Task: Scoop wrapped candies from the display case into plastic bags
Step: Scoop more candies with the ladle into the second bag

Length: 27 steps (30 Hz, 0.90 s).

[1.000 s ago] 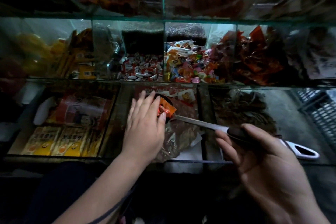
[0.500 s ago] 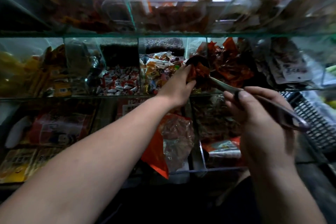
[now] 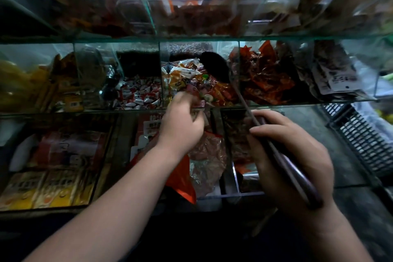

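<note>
Gripping the scoop [image 3: 284,164] at lower right of the frame, the right hand [image 3: 297,155] has its fingers curled over the dark handle and its thumb underneath. The handle runs up and left from the wrist, thinning to a pale shaft that crosses the glass edge of the middle shelf [image 3: 297,102].

At centre, the left hand [image 3: 182,122] reaches to the front edge of that shelf. Its fingers are bent down into the mixed candies [image 3: 191,83], but they are blurred, and I cannot tell whether they pinch one.

Below the left forearm, on the lower level, lies crumpled orange plastic [image 3: 182,183] beside a clear wrapper. Yellow packets [image 3: 42,189] sit at lower left. A black crate [image 3: 361,140] stands at the right edge.

Farther back, the scoop's black bowl [image 3: 214,68] rests on the mixed candies, against the right wall of their glass compartment. In the next compartment to the left are red-and-white candies [image 3: 140,95]; to the right is a heap of red packets [image 3: 265,78], then grey sachets [image 3: 333,74].

Across the top of the frame, the upper level [image 3: 191,37] holds more orange and brown wrapped goods, too blurred to tell apart.
</note>
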Tool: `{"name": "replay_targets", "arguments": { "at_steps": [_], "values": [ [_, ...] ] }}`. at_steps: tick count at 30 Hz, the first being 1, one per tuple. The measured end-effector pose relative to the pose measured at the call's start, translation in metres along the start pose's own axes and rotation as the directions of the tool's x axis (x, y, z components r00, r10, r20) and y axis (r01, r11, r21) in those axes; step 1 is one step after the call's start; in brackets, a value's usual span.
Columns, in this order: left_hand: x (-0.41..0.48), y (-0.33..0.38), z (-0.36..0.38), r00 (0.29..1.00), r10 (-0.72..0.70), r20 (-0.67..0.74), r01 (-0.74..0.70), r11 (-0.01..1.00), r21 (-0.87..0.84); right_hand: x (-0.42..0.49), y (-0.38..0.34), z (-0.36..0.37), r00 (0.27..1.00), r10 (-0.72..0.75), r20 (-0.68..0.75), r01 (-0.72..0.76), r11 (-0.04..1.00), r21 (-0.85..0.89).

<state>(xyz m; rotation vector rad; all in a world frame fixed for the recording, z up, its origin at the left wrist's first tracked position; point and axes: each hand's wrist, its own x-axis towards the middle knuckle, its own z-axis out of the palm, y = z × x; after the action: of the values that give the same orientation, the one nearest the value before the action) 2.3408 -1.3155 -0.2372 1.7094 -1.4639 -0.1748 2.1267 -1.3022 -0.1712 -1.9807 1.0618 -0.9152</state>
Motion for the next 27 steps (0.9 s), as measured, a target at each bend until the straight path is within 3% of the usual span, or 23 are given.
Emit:
{"name": "replay_targets", "arguments": {
  "at_steps": [2, 5, 8, 13, 14, 15, 16, 17, 18, 24, 27],
  "values": [
    [-0.031, -0.009, -0.005, 0.997, -0.064, -0.03, 0.068, 0.988, 0.14, 0.013, 0.002, -0.015, 0.898, 0.287, 0.333, -0.328, 0.942, 0.072],
    [-0.07, -0.022, 0.002, 0.932, -0.343, 0.117, 0.268, 0.87, 0.413, 0.023, 0.004, -0.018, 0.726, 0.426, 0.539, -0.533, 0.845, 0.05],
    [-0.088, -0.033, 0.011, 0.866, -0.473, 0.164, 0.347, 0.803, 0.485, 0.015, 0.001, -0.009, 0.666, 0.547, 0.507, -0.548, 0.82, -0.166],
    [-0.09, -0.053, -0.012, 0.856, -0.503, 0.117, 0.445, 0.834, 0.327, -0.021, 0.005, -0.019, 0.557, 0.492, 0.669, -0.537, 0.828, -0.161],
    [-0.089, -0.056, -0.02, 0.863, -0.5, 0.076, 0.458, 0.836, 0.302, -0.031, 0.0, -0.014, 0.616, 0.462, 0.639, -0.462, 0.868, -0.182],
    [-0.087, -0.061, -0.028, 0.868, -0.496, 0.031, 0.469, 0.838, 0.279, -0.043, 0.004, -0.007, 0.801, 0.351, 0.485, -0.298, 0.937, -0.185],
    [-0.085, -0.065, -0.037, 0.872, -0.489, -0.011, 0.476, 0.841, 0.256, -0.06, 0.004, 0.003, 0.967, 0.141, 0.214, -0.098, 0.975, -0.201],
    [-0.084, -0.07, -0.047, 0.876, -0.48, -0.043, 0.476, 0.847, 0.238, -0.078, 0.003, 0.012, 0.999, -0.038, 0.024, 0.042, 0.984, -0.175],
    [-0.084, -0.075, -0.057, 0.883, -0.463, -0.069, 0.466, 0.855, 0.227, -0.087, 0.003, 0.023, 0.992, -0.123, -0.029, 0.118, 0.985, -0.124],
    [-0.107, -0.1, -0.098, 0.879, -0.424, -0.219, 0.465, 0.863, 0.197, -0.069, 0.018, 0.094, 0.972, -0.233, -0.005, 0.233, 0.972, 0.025],
    [-0.115, -0.107, -0.098, 0.868, -0.446, -0.218, 0.485, 0.856, 0.179, -0.068, 0.023, 0.118, 0.982, -0.183, -0.047, 0.184, 0.983, 0.013]
  ]
}}
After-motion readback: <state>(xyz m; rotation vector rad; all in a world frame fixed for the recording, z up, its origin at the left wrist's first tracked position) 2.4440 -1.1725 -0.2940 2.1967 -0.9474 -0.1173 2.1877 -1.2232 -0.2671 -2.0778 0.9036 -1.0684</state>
